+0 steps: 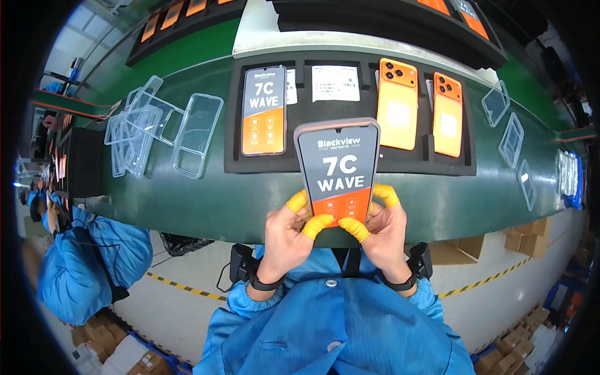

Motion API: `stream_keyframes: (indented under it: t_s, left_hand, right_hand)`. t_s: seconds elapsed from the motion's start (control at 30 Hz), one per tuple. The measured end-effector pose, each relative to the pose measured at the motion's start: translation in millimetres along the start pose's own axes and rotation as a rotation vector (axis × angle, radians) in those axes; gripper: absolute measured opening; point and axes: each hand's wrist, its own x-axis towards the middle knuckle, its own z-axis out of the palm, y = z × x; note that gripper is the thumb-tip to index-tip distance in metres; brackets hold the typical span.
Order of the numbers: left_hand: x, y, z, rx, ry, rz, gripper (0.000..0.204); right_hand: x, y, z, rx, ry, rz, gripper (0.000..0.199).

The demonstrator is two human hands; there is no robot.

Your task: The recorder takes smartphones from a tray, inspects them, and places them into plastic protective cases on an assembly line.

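A smartphone with a dark grey and orange front stands tilted up in both my hands, above the near edge of the bench. My left hand grips its lower left corner and my right hand its lower right, thumbs on the front. Yellow finger cots cover the thumbs and some fingers. Just behind is a black foam tray. It bears a similar phone face up, a white printed label in a slot, and two orange phones with their backs up.
Clear phone cases lie piled on the green bench at left; several more clear pieces lie at right. Further trays of phones stand at the back. A person in blue sits at far left. Cardboard boxes stand below the bench.
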Motion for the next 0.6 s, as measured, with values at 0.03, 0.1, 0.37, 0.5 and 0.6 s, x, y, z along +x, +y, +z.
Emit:
stream_keyframes:
  t_s: [0.03,0.1,0.37,0.5,0.6]
  left_hand:
    - [3,1,1,0.05,0.042,-0.01,0.05]
    - [6,7,9,0.102,0.082,-0.023,0.046]
    - [1,-3,7,0.215,0.033,0.019,0.061]
    - [6,14,4,0.263,0.14,0.091,0.061]
    - [1,24,-7,0.25,0.165,0.126,0.057]
  right_hand:
    - [3,-3,-1,-0.064,-0.009,0.004,0.042]
    - [1,8,-15,-0.108,-0.086,-0.077,0.047]
    - [10,1,4,-0.004,0.074,-0.108,0.05]
    - [34,-25,13,-0.128,0.169,-0.082,0.051]
    - [72,-33,15,-0.231,0.203,-0.053,0.044]
